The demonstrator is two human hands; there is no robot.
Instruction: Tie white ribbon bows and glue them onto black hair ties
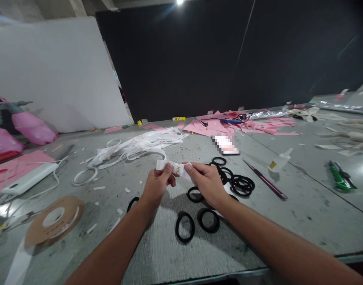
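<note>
A short piece of white printed ribbon (178,169) is stretched between my two hands above the middle of the table. My left hand (158,184) pinches its left part between thumb and fingers. On the other side, my right hand (207,180) grips the ribbon's right part the same way. Gold lettering shows between the two thumbs. Black hair ties lie around and below the hands: one (185,227) near the front, another (209,220) beside it, and a heap (242,185) to the right of my right hand.
Long white printed ribbons (134,148) lie behind my hands. At left are a cardboard ribbon spool (55,219) and a white power strip (29,180). On the right are a purple pen-like tool (267,182), a small squeeze bottle (279,161) and a green tool (340,176). Pink scraps (211,123) line the back.
</note>
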